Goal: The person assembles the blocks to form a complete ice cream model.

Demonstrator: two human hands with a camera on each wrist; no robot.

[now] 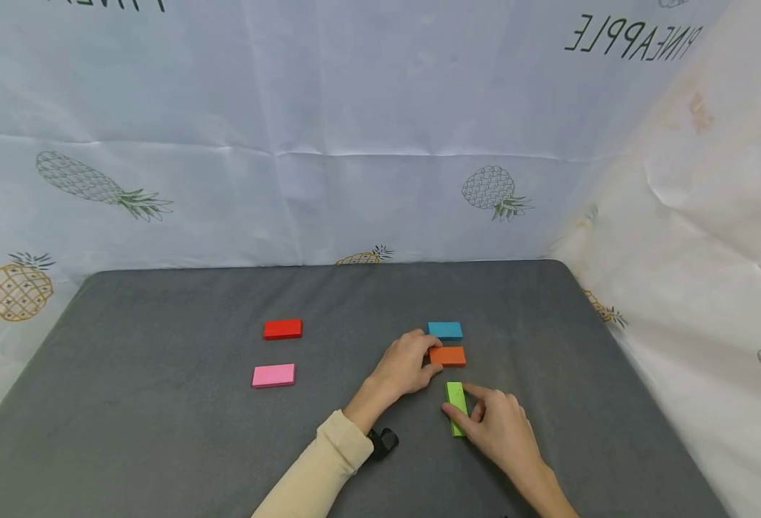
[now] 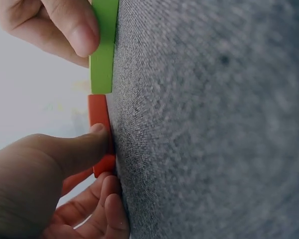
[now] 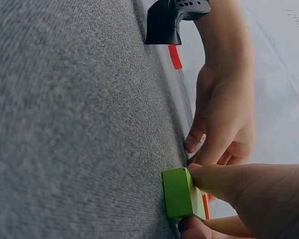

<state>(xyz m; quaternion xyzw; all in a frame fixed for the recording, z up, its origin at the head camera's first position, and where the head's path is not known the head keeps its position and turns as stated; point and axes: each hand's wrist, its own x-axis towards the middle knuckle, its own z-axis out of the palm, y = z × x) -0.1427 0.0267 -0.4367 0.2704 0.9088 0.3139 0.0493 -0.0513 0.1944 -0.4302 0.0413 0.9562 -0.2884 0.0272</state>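
My left hand (image 1: 403,363) pinches the left end of an orange block (image 1: 448,357), thumb on the near side and fingers at the far corner. Directly behind it lies a blue block (image 1: 445,330), flat and parallel to the orange one. Closer to me, my right hand (image 1: 500,424) grips a green block (image 1: 456,399) between thumb and index finger; the long side of this block points away from me. In the left wrist view, the green block (image 2: 102,69) is almost end to end with the orange block (image 2: 97,109). Part of the orange block is hidden by my thumb.
Over on the left of the dark grey table (image 1: 160,417) lie a red block (image 1: 283,329) and, nearer, a pink block (image 1: 273,375). A pale cloth (image 1: 354,86) printed with pineapples hangs behind the table. My left wrist carries a black camera mount (image 1: 383,444).
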